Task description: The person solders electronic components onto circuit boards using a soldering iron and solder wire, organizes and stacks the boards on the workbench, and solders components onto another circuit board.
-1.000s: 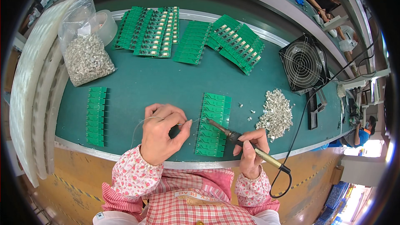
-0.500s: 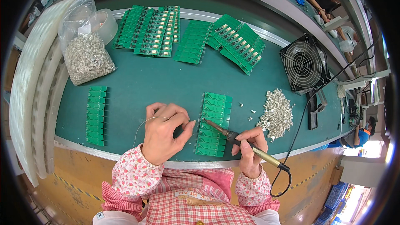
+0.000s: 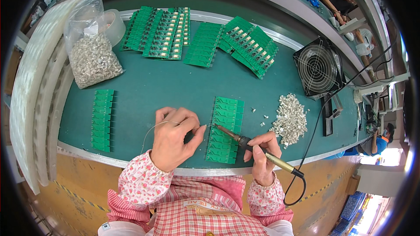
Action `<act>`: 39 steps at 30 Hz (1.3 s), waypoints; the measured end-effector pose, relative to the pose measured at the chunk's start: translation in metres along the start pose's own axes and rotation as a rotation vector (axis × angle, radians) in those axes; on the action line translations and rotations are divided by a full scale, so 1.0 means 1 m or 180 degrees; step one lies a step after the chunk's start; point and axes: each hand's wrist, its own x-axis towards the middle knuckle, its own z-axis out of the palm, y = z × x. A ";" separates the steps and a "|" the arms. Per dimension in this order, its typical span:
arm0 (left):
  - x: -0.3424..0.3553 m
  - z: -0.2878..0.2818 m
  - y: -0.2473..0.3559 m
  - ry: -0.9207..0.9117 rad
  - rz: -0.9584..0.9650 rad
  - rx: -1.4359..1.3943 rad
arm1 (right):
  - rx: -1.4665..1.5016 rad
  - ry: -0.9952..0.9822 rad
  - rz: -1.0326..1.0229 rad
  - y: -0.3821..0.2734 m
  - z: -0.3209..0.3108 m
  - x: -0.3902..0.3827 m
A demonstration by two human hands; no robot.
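My right hand (image 3: 263, 155) is closed round a soldering iron (image 3: 276, 161) with a black and gold handle. The iron's tip touches the left part of a green circuit board panel (image 3: 225, 135) lying in front of me. My left hand (image 3: 177, 135) pinches a thin solder wire (image 3: 154, 127) between thumb and forefinger. The wire curves back over the hand, and its working end is near the iron's tip, too fine to make out. Pins stick out along the panel's left edge.
Another green panel (image 3: 102, 120) lies at left. Behind are stacked panels (image 3: 159, 32) and a bag of small white connectors (image 3: 94, 61). At right lie a heap of loose connectors (image 3: 289, 120), a black fan (image 3: 319, 66) and the iron's cord (image 3: 314, 133). White curved trays (image 3: 37, 91) stand far left.
Both hands stay almost in place, with the iron's tip still at the panel's left side. The whole view has shifted very slightly.
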 end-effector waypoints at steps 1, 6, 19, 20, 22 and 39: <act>0.000 0.000 0.000 0.0005 0.0005 0.0000 | -0.0004 -0.0002 0.0003 0.001 0.000 0.000; -0.004 0.001 -0.004 0.0161 -0.0052 -0.0127 | -0.0068 -0.0014 0.0006 -0.001 0.001 -0.005; -0.009 -0.002 -0.002 -0.0050 0.0055 -0.0322 | 0.0090 -0.0045 -0.0168 0.005 -0.005 -0.014; -0.009 -0.002 -0.002 -0.0052 0.0019 -0.0319 | 0.0075 -0.0083 -0.0127 0.003 -0.005 -0.014; -0.009 -0.002 -0.001 -0.0064 -0.0021 -0.0321 | 0.0098 -0.0081 -0.0093 0.002 -0.004 -0.014; -0.006 -0.002 0.000 -0.0126 0.0064 -0.0190 | 0.0081 -0.0196 -0.0089 0.001 -0.005 -0.011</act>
